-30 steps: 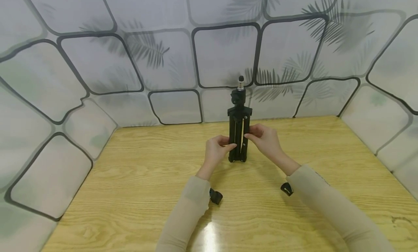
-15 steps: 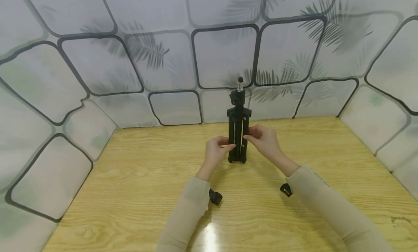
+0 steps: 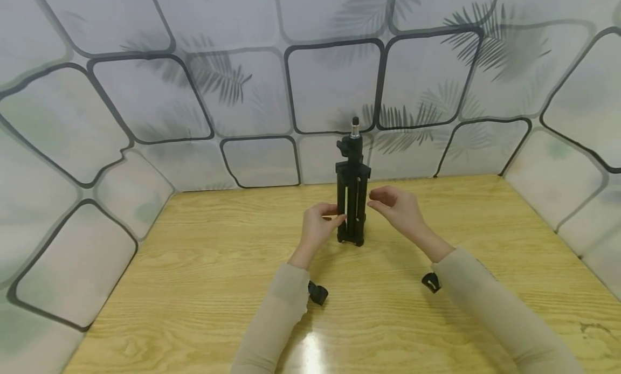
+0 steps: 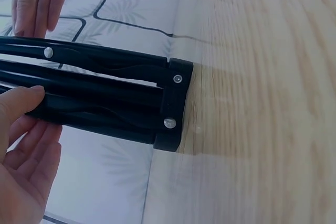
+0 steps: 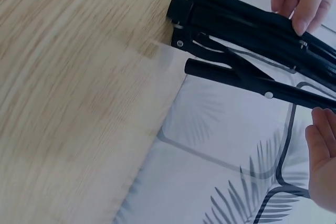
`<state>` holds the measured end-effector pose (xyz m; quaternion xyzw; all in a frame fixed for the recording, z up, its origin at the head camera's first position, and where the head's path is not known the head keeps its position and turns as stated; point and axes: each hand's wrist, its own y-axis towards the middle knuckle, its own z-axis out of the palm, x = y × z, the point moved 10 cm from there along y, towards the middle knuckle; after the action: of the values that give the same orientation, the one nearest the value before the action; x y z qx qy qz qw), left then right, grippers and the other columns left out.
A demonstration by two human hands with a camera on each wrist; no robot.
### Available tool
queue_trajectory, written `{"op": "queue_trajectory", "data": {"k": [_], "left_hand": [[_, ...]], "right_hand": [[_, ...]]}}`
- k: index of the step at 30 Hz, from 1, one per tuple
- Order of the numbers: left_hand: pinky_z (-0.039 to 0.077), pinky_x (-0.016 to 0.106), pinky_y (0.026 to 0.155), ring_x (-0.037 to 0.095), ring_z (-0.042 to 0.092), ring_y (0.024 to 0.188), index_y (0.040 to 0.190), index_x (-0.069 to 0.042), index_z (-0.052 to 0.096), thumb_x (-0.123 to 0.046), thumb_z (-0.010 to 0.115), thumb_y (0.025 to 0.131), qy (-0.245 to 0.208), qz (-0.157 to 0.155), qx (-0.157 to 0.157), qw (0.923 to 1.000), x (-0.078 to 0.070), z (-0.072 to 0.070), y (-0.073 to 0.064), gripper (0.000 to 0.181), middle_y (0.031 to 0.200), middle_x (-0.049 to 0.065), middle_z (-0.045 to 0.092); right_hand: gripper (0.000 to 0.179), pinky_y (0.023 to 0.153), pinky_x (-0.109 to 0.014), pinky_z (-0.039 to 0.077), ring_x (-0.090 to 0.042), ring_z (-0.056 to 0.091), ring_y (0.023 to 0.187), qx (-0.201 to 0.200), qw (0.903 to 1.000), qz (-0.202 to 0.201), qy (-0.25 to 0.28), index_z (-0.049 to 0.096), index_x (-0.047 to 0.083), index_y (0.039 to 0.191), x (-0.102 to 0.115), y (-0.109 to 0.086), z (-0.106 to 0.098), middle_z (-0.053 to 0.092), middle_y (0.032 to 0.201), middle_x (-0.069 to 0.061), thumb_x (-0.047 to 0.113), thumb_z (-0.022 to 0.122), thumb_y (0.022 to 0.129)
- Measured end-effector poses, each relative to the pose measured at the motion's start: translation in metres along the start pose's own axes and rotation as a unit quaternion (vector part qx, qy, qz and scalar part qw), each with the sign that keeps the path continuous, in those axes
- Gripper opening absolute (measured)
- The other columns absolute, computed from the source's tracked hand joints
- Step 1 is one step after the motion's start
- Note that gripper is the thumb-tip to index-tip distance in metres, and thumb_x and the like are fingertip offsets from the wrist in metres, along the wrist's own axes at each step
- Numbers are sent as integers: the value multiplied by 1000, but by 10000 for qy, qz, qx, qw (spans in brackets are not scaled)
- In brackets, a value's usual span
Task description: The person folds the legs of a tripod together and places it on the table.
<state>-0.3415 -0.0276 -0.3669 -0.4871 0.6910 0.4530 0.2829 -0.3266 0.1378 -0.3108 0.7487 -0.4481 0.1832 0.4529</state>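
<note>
A folded black tripod stand point(image 3: 353, 191) with a silver, black-tipped stud on top stands upright on the wooden table. My left hand point(image 3: 317, 228) pinches its left leg between thumb and fingers, low down; the left wrist view shows the thumb over the dark tube of the stand point(image 4: 100, 90). To the right, my right hand point(image 3: 401, 211) is held with bent fingers and a gap between fingertips and stand. In the right wrist view one leg point(image 5: 226, 77) sits slightly out from the others, its lower end free, with the right hand's fingers point(image 5: 318, 142) right beside it.
The wooden table point(image 3: 208, 266) reaches back to a pale patterned cloth wall point(image 3: 257, 88), which stands close behind the tripod and along both sides. Small black pieces show beside the left cuff point(image 3: 291, 282) and the right cuff point(image 3: 451, 263).
The right hand has let go of the stand's right leg and moved slightly right. The stand has turned a little and shifted slightly left, with the left hand still pinching it.
</note>
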Motion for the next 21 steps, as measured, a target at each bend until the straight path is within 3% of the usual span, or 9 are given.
{"op": "queue_trajectory", "data": {"k": [11, 21], "left_hand": [[49, 22, 72, 19, 60, 89, 104, 0, 62, -8, 64, 81, -411, -119, 238, 9988, 6, 1, 2, 24, 95, 11, 64], [48, 23, 74, 20, 60, 88, 103, 2, 62, -6, 61, 83, -392, 185, 341, 9985, 6, 2, 7, 21, 95, 12, 64]], "right_hand": [[28, 70, -38, 50, -29, 62, 84, 85, 9995, 283, -122, 61, -5, 102, -16, 5, 4, 63, 96, -19, 10, 67, 80], [33, 78, -39, 48, -31, 59, 92, 307, 9982, 468, -193, 59, -5, 107, -24, 11, 12, 61, 102, -20, 11, 66, 80]]}}
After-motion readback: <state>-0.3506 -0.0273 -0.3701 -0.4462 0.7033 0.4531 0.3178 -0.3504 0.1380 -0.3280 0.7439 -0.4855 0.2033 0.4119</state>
